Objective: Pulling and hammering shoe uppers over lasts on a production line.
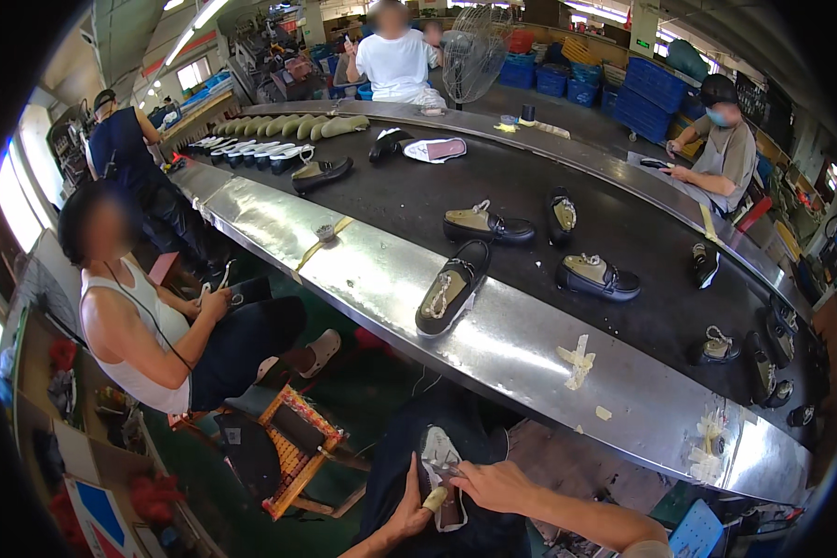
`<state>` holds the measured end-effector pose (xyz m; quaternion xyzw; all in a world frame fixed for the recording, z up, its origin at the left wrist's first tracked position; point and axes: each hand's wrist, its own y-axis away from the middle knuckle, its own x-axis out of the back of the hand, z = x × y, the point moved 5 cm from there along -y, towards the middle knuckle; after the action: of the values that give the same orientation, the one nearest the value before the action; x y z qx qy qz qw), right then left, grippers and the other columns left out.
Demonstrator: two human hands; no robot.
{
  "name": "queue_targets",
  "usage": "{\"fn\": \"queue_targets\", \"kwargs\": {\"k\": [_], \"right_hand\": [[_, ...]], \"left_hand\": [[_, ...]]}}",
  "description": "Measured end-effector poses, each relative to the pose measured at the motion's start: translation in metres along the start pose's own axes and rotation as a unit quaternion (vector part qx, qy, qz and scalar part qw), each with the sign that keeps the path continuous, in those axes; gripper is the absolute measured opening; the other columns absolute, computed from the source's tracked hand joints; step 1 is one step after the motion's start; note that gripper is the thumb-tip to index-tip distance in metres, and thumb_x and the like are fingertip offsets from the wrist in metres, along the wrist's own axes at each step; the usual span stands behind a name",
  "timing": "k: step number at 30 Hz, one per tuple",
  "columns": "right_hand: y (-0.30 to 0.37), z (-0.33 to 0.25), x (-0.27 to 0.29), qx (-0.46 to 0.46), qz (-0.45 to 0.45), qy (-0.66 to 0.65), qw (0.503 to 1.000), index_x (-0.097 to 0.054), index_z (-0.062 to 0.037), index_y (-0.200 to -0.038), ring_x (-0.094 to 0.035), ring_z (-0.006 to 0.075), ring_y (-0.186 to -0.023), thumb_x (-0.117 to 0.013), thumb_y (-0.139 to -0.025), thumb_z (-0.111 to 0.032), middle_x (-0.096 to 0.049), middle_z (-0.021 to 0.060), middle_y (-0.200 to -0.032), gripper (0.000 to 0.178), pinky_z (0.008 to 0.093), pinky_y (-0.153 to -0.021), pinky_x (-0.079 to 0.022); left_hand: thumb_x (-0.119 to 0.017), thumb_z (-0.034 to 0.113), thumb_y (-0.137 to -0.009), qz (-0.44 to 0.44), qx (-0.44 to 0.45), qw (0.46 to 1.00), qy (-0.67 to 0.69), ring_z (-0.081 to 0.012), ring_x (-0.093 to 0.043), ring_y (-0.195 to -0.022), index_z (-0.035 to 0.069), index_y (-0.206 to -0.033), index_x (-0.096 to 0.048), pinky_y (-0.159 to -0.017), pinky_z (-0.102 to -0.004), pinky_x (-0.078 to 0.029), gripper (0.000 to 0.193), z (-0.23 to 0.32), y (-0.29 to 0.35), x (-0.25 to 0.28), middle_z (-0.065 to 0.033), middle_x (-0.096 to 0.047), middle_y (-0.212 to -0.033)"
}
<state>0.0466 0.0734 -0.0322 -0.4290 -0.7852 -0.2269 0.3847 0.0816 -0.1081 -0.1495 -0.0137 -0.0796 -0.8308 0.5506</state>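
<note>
A shoe (pixel 452 514) with white edges and a brownish-pink middle lies on my dark-clothed lap; I cannot tell which side faces up. Along its left side, my left hand (pixel 409 500) grips it, with a pale yellowish cover on the thumb. My right hand (pixel 495 486) is closed over the shoe's middle, fingers pinched together. Something small and greyish shows at those fingertips, too unclear to name. Above my lap, a black and olive loafer (pixel 454 288) with a rope bow rests on the metal ledge (pixel 521 349) of the long worktable.
Several similar loafers (pixel 597 277) stand on the dark belt (pixel 391 200). A white-and-pink shoe piece (pixel 434 150) lies farther back. To my left sits a person (pixel 149 316) handling a tool, near a wooden chair (pixel 298 446). Other people work across the belt by a large fan (pixel 476 54).
</note>
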Motion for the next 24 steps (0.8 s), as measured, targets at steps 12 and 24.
{"fn": "queue_targets", "kwargs": {"k": [12, 24], "right_hand": [[0.014, -0.008, -0.006, 0.009, 0.019, -0.015, 1.0, -0.058, -0.0038, -0.105, -0.071, 0.038, -0.073, -0.055, -0.105, -0.038, -0.071, 0.0175, -0.083, 0.034, 0.0471, -0.058, -0.056], [0.022, 0.003, -0.033, 0.006, -0.01, -0.024, 1.0, -0.057, -0.0052, -0.103, -0.072, 0.0359, -0.076, -0.056, -0.105, -0.033, -0.071, 0.0186, -0.084, 0.028, 0.0464, -0.059, -0.056]], "left_hand": [[-0.084, 0.036, -0.088, -0.017, 0.036, 0.999, 0.034, -0.0352, -0.031, -0.151, -0.001, -0.159, 0.022, -0.124, -0.0418, -0.027, 0.133, 0.021, -0.001, 0.0, -0.0316, -0.028, -0.161], [-0.091, 0.042, -0.079, -0.033, 0.054, 0.998, -0.008, -0.0379, -0.037, -0.148, 0.003, -0.158, 0.027, -0.122, -0.0423, -0.031, 0.148, 0.015, 0.005, -0.001, -0.0325, -0.031, -0.16]]}}
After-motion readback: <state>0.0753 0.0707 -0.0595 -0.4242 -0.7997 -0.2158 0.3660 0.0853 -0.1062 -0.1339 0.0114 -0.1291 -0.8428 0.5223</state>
